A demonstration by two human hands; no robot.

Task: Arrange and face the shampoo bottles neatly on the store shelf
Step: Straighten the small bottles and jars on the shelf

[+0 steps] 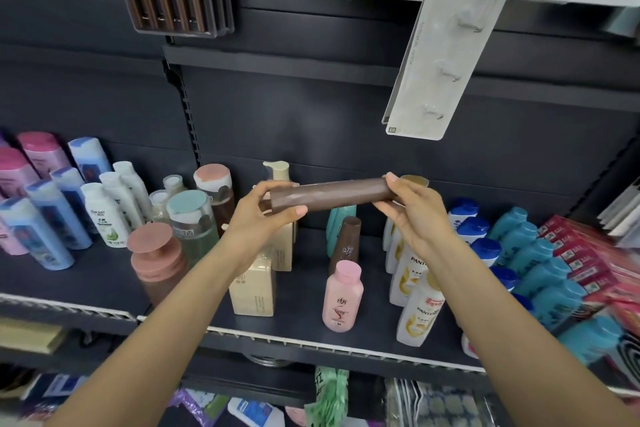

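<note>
I hold a slim brown shampoo bottle (332, 193) sideways in the air above the dark shelf (304, 291). My left hand (258, 215) grips its left end and my right hand (412, 211) grips its right end. Below it stand a second brown bottle (346, 240), a pink bottle (342, 296), beige pump bottles (254, 286) and white Pantene bottles (417, 308). A teal bottle (337, 220) is partly hidden behind the brown one.
Rows of blue, pink and white bottles (52, 218) fill the left shelf. Blue-capped and teal bottles (530, 263) and red boxes (595, 260) crowd the right. A wide-capped brown bottle (156, 260) stands front left. Packaged hooks (440, 55) hang overhead.
</note>
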